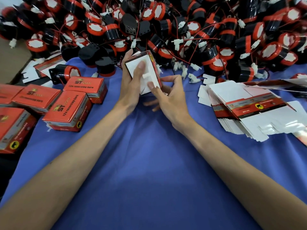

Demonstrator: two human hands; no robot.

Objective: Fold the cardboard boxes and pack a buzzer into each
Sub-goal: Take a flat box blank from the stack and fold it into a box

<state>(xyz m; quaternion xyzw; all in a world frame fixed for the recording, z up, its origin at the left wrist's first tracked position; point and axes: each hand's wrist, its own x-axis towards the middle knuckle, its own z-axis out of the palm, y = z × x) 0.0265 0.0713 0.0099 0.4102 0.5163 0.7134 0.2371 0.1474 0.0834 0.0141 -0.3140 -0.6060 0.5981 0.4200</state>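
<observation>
Left grip (131,83) clasps half-folded box (150,70), thumb on white flaps; right grip (169,97) pinches its lower edge above bench (149,163).

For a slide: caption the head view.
Left hand holds a box while right hand pinches its corner, buzzer pile behind.

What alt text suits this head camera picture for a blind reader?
The left hand grips a small red-and-white cardboard box over a blue tablecloth while the right hand pinches its corner. Black-and-red round buzzers pile behind, closed red boxes left, flat box blanks right.
</observation>
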